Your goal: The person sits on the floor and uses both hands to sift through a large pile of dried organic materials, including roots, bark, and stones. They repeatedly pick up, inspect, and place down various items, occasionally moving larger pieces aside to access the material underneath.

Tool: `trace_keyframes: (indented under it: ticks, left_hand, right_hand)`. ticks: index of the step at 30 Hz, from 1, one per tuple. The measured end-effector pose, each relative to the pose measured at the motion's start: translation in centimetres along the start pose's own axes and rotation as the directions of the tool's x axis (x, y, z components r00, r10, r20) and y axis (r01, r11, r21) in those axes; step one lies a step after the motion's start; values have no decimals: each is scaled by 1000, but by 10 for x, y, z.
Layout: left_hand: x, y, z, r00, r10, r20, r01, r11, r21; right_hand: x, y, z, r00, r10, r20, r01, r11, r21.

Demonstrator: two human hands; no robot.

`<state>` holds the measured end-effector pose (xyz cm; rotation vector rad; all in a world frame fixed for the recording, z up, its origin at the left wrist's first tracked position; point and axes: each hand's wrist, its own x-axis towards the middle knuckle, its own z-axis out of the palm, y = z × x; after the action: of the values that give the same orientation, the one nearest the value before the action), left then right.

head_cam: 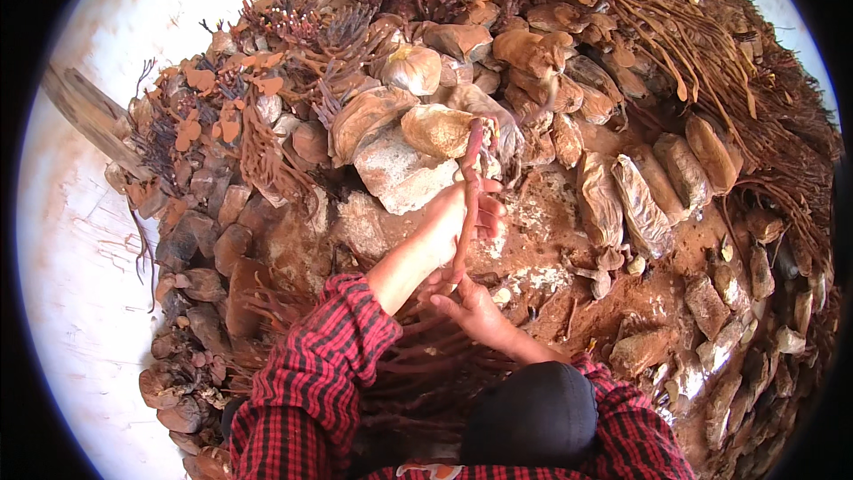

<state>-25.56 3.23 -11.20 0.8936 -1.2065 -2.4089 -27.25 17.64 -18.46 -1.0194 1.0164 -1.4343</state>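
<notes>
A long reddish-brown stalk (470, 197), looking like an antler-form reishi mushroom, stands nearly upright between my hands. My left hand (460, 220) is around its middle, with curled fingers showing to the right of it. Lower down, my right hand (476, 310) grips the bottom end; some of its fingers are hidden. The stalk's upper end reaches a pale brown cultivation block (436, 130), and I cannot tell whether they touch. Just beyond my left hand lies a larger whitish block (403, 170). Many similar stalks (426, 360) lie in a heap beneath my forearms, beside my knee.
Stacked cultivation blocks (233, 247) rise on the left, with a wooden post (96, 120) beyond. Several blocks (646, 193) lie side by side on the reddish soil (533, 213) to the right. Long stalks (666, 27) cover the far right, and dark branching clusters (333, 33) grow at the back.
</notes>
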Motion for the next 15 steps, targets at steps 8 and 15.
trace_keyframes:
  ticks: [8,15]
  left_hand:
    - [-49,59,-32,956,210,-206,-176,970,169]
    - [-53,58,-30,959,83,-270,-19,972,234]
  right_hand:
    - [88,-63,-74,750,-504,-429,167,771,-615]
    - [192,-79,-49,863,-451,-229,14,473,-881]
